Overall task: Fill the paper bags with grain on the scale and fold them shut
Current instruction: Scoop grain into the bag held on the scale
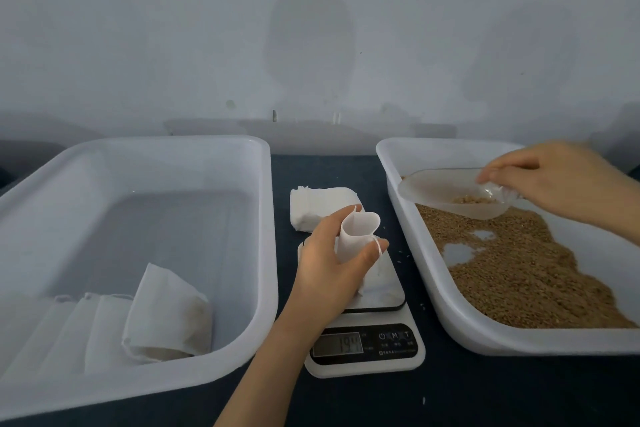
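Paper bag [358, 236] held mouth-up over the scale [388, 288], centre of the frame
Left hand [329, 274] curls its fingers [372, 253] round the bag; right hand [561, 180], upper right, grips a clear scoop [446, 191] above the grain [512, 274] in the right tray [485, 336]. White bags [166, 312] lie in the left tray [173, 163]; spare bags [318, 204] are stacked behind the scale on the dark worktop [450, 392]

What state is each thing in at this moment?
left hand: grips the bag
bag: upright over the scale, mouth open
right hand: holds the scoop
scoop: a little grain inside
scale: switched on, digits blurred
spare bags: stacked flat behind the scale
left tray: holds folded bags
grain tray: partly covered with grain
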Tool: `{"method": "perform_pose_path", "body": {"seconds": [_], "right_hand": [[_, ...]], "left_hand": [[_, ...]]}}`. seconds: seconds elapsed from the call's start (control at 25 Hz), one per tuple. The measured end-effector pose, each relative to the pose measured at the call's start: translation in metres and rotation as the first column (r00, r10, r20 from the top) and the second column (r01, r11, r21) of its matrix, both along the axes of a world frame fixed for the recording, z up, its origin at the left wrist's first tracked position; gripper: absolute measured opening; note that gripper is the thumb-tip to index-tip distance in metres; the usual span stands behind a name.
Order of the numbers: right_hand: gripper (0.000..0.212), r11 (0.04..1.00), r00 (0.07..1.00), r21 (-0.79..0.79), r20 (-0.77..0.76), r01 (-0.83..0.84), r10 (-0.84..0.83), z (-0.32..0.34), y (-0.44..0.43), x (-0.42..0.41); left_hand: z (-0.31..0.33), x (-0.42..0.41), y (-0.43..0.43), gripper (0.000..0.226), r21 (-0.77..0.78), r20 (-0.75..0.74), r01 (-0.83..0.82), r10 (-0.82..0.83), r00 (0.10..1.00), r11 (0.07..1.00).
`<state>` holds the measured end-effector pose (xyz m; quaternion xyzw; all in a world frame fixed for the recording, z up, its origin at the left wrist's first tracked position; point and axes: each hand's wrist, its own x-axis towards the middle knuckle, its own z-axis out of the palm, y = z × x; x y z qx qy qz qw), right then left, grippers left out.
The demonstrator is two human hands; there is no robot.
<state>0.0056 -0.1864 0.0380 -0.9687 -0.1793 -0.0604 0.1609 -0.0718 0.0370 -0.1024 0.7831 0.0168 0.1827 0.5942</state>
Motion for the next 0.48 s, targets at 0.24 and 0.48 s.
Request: {"method": "perform_pose_path", "body": {"seconds": [0.24,0.48], "right_hand": [[0.027,0.963,0.996,-0.267,0.080,-0.022,0.045,0.030,0.032,-0.002],[0.030,0.882,0.953,-0.461,0.215,-0.095,0.215,0.040,0.056,-0.008]], "left_hand": [[-0.003,0.002,-0.001,0.054,0.082,0.022,0.022,-0.024,0.999,0.996],[-0.003,0.004,-0.002,0.061,0.140,0.004,0.015,-0.016,1.000,0.990]]}}
